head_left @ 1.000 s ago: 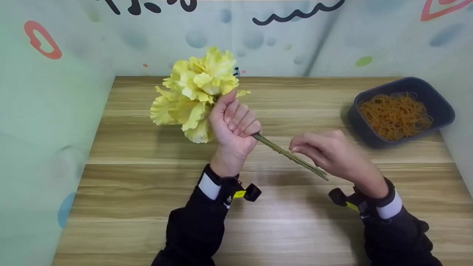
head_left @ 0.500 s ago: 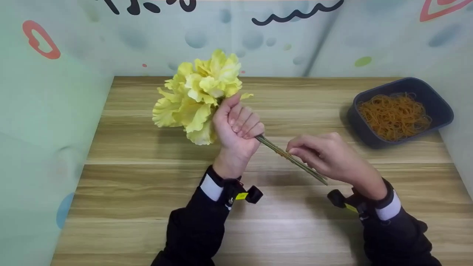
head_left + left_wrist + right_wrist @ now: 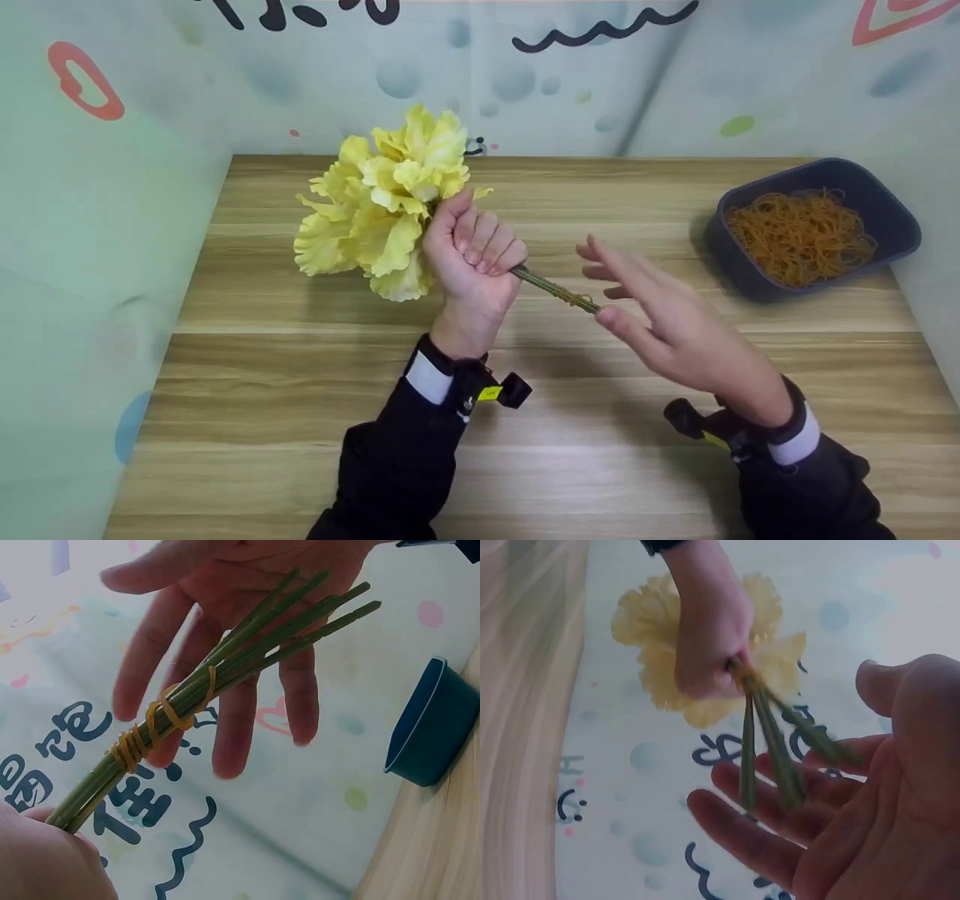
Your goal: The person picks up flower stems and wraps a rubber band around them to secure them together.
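Note:
My left hand grips a bunch of yellow flowers by the stems, just below the blossoms, which spread to the upper left. From under the fist the green stems run down to the right. A yellowish rubber band is wound round them in several turns, with looser loops nearer the cut ends, where the stems fan apart. My right hand is at those ends, fingers straight and spread, thumb apart. In the right wrist view its palm faces the stem tips and nothing is gripped.
A dark blue plastic box stands at the back right of the wooden table, holding a heap of orange-brown rubber bands. Printed walls enclose the table at the back and on both sides.
My right hand has let go of the rubber band on the stems; its pinching fingers have straightened and spread. The left hand with the flowers has shifted slightly left.

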`<state>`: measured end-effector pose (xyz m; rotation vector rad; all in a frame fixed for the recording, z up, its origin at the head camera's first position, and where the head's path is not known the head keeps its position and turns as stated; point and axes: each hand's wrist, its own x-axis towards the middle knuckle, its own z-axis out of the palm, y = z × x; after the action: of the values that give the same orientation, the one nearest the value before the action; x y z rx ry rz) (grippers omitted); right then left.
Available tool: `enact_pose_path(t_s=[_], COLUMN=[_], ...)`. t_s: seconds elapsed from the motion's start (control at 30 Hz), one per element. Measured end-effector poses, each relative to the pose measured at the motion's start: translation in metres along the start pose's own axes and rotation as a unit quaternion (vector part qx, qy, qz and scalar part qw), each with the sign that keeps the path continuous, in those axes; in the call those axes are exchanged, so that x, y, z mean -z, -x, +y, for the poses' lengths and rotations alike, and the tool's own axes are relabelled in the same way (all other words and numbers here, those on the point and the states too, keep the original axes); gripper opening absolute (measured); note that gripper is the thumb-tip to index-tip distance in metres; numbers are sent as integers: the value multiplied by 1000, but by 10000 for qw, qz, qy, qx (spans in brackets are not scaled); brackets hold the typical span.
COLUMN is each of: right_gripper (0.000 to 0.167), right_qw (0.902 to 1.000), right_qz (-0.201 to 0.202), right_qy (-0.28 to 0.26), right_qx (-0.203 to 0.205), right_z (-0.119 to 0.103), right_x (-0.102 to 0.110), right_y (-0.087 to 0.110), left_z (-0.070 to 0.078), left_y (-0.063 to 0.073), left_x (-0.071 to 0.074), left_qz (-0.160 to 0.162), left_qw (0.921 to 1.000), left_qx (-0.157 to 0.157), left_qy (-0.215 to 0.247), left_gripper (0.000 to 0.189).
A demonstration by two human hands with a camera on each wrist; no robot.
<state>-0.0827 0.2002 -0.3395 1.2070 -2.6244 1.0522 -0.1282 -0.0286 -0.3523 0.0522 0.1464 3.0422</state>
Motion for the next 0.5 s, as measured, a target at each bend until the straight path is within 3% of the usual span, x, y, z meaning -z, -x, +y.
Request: enact_pose_path(t_s=[0.2, 0.5], right_gripper=[71, 80], right_qw=[9981, 9966], right_qz=[-289, -532], right_qy=[374, 295], right_qx=[-383, -548], right_z=[-5, 0], right_x=[-14, -25], right_y=[-2, -3], left_z=[-4, -4], left_y=[-1, -2], left_x=[1, 3], left_qz=[48, 143], left_qw=[9998, 9996], left_qx=[-31, -134], left_qy=[-183, -214], left_gripper=[69, 67])
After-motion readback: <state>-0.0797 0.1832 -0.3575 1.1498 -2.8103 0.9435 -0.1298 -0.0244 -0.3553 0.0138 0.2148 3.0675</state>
